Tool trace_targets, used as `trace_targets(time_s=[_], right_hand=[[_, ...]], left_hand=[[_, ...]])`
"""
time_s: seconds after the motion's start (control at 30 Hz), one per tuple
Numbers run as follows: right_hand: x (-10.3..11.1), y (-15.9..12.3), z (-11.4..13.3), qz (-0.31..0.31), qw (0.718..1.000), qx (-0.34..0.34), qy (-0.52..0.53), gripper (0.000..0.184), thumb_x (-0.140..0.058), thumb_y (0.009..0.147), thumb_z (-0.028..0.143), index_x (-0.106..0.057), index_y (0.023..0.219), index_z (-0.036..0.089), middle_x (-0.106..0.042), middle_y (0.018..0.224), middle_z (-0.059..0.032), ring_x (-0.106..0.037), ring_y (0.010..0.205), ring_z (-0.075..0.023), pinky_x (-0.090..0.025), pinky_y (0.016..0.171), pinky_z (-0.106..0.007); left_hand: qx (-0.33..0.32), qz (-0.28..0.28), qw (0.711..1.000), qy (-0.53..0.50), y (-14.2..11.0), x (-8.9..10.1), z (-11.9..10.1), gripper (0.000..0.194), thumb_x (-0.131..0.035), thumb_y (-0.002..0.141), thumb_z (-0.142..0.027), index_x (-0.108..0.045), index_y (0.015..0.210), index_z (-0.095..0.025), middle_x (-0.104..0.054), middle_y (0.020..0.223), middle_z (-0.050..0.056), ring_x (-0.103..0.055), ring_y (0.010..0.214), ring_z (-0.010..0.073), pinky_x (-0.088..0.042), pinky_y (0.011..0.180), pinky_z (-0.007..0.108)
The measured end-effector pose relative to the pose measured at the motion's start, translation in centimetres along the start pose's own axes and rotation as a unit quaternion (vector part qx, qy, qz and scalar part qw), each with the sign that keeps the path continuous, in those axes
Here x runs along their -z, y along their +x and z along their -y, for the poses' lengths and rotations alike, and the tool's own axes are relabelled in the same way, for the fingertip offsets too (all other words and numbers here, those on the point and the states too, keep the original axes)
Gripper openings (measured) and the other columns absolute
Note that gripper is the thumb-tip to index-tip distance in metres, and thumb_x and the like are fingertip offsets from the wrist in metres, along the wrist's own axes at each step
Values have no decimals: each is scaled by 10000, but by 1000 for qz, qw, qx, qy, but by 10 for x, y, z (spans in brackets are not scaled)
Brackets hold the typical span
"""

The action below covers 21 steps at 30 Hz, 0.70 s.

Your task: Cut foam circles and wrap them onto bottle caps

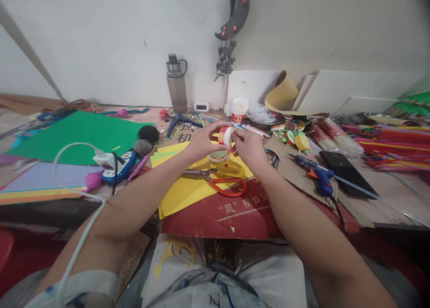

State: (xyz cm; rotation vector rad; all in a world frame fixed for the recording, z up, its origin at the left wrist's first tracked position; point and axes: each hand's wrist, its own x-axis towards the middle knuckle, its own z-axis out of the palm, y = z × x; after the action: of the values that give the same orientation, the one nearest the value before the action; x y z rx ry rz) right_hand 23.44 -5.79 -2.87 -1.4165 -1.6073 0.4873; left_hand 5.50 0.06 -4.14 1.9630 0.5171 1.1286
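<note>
A small red-and-white paper cup (224, 136) is held up on its side above the yellow paper. My left hand (202, 142) is closed around the cup's left side, thumb below and fingers above. At the cup's pale right end are the bent fingers of my right hand (249, 147), pinched together at its edge. Just under the cup lies a round, pale ring-shaped thing (217, 157), partly hidden by my hands. Scissors with red handles (231, 192) rest on the yellow paper (174, 196), in front of both hands.
A red board (221, 220) lies under the yellow paper. Behind stand another paper cup (239, 111) and a water bottle (177, 86). To the right are a blue glue gun (322, 180) and a black phone (346, 169). Green sheets (80, 135) and a white cable (77, 241) are left.
</note>
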Motion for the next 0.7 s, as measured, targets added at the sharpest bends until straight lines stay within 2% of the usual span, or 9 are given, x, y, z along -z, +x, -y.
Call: trace_targets(time_s=[0.2,0.27,0.33,0.4,0.47,0.57,0.7], right_hand=[[-2,1,-7,-37,995,64,-65,250,-518,948,255,-706,794,197,-689,693,-58,-671,695,-217,-533,688,-335],[-4,3,-9,-56,993,90,-46,203,-548,941,260,-736,968,190,-730,829,-74,-685,764,-223,-565,744,-363],[-5,4,-12,-75,989,127,-9,298,-594,940,289,-697,1206,204,-738,1035,-100,-694,861,-229,-596,785,-388],[-6,4,-12,-73,983,166,30,426,-624,954,346,-617,1368,247,-687,1216,-121,-688,945,-234,-619,784,-395],[-5,3,-10,-49,977,199,61,470,-614,981,402,-570,1438,300,-623,1323,-123,-677,977,-231,-633,753,-387],[-4,0,-6,-18,972,224,73,503,-616,993,449,-546,1479,341,-577,1371,-118,-664,948,-217,-638,710,-375],[-3,0,-6,-7,974,219,52,514,-675,961,484,-587,1445,333,-586,1307,-110,-662,914,-205,-643,750,-389]], left_hand=[[6,-34,999,6,-3,-9,-8,740,-983,611,-406,-683,1259,-211,-674,1358,142,-708,1145,285,-567,1001,431],[20,-50,998,-13,-3,-9,-10,744,-984,605,-398,-680,1257,-208,-683,1338,138,-706,1136,282,-570,991,426],[37,-63,996,-51,-2,-8,-11,732,-964,635,-417,-674,1275,-210,-705,1294,125,-709,1099,267,-582,944,400],[54,-71,992,-92,-1,-5,-12,714,-916,699,-464,-662,1316,-212,-722,1243,110,-708,1030,234,-587,867,356],[66,-73,987,-126,1,-2,-12,716,-870,746,-514,-645,1356,-213,-728,1205,99,-693,951,192,-572,775,304],[80,-69,980,-167,1,0,-14,738,-871,740,-555,-635,1352,-217,-733,1132,78,-656,853,140,-527,688,251],[91,-72,975,-192,1,-2,-16,672,-898,683,-621,-681,1155,-194,-697,924,21,-601,745,102,-480,633,222]])
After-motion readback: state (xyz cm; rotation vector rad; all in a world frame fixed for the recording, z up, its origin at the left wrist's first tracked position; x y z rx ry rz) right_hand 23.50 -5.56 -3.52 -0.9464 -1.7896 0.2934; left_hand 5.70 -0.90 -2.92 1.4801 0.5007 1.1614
